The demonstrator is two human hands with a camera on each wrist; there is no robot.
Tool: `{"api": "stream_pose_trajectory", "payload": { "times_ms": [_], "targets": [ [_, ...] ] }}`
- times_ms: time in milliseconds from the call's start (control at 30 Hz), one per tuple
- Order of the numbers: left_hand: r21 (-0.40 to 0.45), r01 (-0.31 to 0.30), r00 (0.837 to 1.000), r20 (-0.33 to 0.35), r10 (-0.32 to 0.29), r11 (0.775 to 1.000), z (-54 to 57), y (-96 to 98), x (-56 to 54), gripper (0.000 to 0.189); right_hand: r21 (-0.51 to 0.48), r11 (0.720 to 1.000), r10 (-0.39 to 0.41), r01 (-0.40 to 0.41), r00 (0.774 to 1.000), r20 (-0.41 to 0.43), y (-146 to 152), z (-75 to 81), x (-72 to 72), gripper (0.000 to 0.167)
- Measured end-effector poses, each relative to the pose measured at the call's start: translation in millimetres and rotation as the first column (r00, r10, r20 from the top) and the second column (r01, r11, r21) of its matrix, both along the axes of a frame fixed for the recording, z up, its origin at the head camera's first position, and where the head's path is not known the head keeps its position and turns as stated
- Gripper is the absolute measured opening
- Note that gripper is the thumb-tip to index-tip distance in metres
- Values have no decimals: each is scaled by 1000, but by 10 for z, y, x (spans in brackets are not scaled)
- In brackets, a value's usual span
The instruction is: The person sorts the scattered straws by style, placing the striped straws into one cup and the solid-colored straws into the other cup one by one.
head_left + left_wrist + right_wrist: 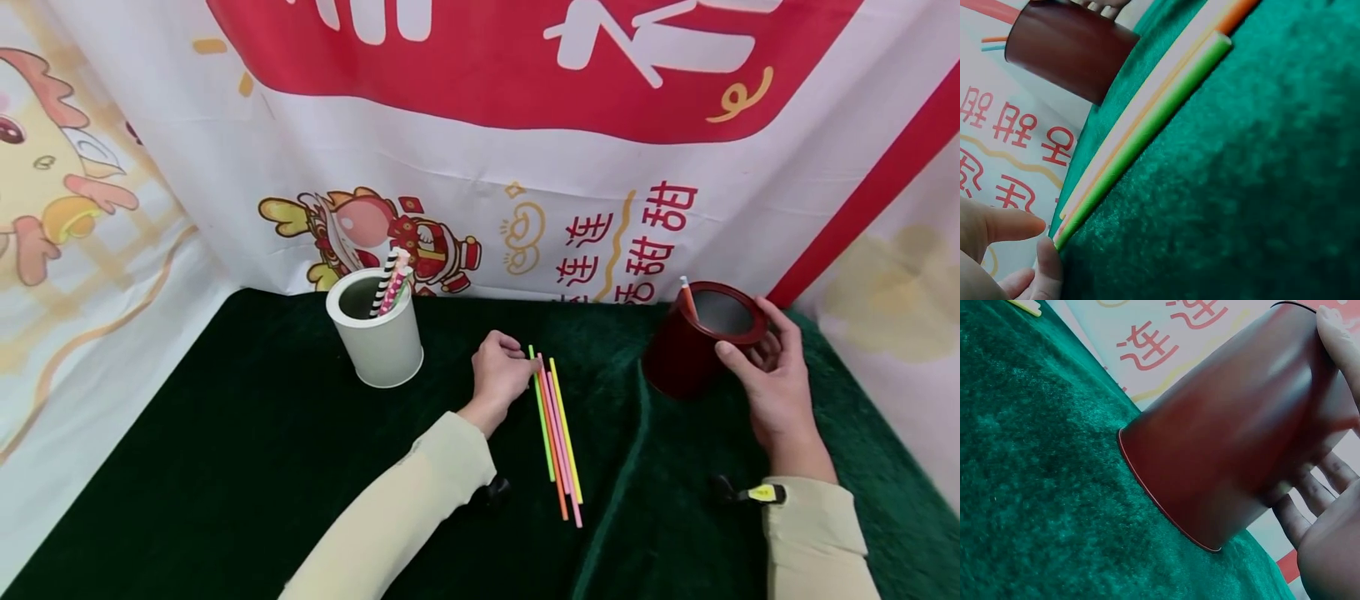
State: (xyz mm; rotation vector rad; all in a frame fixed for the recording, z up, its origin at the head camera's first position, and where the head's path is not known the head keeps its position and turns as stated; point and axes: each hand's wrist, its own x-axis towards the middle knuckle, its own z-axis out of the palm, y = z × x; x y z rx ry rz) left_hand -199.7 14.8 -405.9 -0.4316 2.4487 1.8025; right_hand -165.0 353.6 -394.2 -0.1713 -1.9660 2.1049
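Observation:
Several drinking straws (550, 417) in green, orange, pink and yellow lie side by side on the cloth. At their far ends is my left hand (504, 372), fingertips close beside the green straw (1147, 134); thumb and finger look slightly apart in the left wrist view. My right hand (780, 387) holds the dark red cylindrical cup (678, 358) by its upper right side, thumb at the near rim and fingers around the far side. An orange straw and a light blue one (686, 292) stick up out of this cup, which stands upright on the cloth.
A white cylindrical cup (382, 350) stands at the left with several patterned straws (392, 283) in it. Dark green plush cloth (225, 467) covers the table, with a raised crease (626, 475) between the straws and the red cup. A printed white backdrop (480, 158) hangs behind.

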Motion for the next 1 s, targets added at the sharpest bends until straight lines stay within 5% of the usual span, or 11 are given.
{"api": "stream_pose_trajectory", "payload": {
  "times_ms": [733, 1000],
  "targets": [
    [-94, -10, 999, 32, 13, 996, 55, 95, -102, 28, -3, 1000, 1, -1, 1000, -7, 8, 19, -7, 80],
    [-75, -4, 1000, 6, 4, 997, -64, 87, -142, 24, 0, 1000, 8, -8, 1000, -14, 1, -5, -12, 80]
  ]
}}
